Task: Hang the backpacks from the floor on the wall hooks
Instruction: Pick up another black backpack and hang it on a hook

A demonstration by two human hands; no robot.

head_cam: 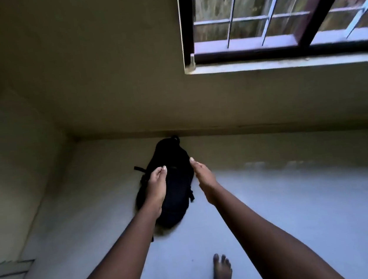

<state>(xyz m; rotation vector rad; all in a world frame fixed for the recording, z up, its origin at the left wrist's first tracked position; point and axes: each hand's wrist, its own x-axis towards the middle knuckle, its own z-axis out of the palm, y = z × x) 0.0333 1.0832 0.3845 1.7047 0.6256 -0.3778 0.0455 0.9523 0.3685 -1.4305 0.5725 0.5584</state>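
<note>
Your left hand (pixel 157 188) and right hand (pixel 205 179) hover over the black backpack (pixel 177 185), fingers loosely extended, holding nothing. It lies on the floor (pixel 299 206) at the wall's foot, near the corner. Grip the top loop (pixel 175 138), which should hook cleanly.

The backpack (pixel 177 190) lies on the floor (pixel 276 209) against the wall (pixel 127 88); window (pixel 278 11) at two o'clock, foot (pixel 222 271) at five o'clock.

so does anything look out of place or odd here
Only the black backpack, lying on the floor against the wall instead of hung up. Nothing looks spilled or damaged.
</note>
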